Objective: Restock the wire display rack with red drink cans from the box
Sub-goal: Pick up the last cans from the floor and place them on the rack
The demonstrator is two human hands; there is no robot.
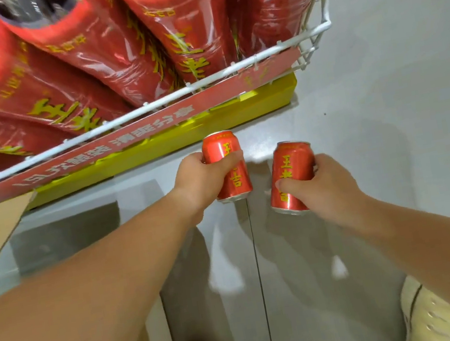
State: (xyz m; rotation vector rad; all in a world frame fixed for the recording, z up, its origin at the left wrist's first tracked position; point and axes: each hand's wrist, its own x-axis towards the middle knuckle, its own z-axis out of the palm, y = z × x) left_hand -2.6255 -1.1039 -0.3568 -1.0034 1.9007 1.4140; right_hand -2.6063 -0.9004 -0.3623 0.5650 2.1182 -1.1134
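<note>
Below the wire display rack (148,109), the left hand (197,179) is gripping one red drink can (235,183) around its middle. The right hand (326,186) is gripping a second can (291,166) likewise. Being rigid, slick and probably full, they are calling for full wraps.

Glossy grey floor tiles (416,108) meet at thin dark seams — reflecting light.

Each hand (198,179) (321,184) grips a red can (227,167) (290,177) below the wire rack (231,71).

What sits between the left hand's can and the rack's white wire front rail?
In the head view, the red banner strip and, below it, the yellow base separate the left hand's can from the wire rail.
</note>
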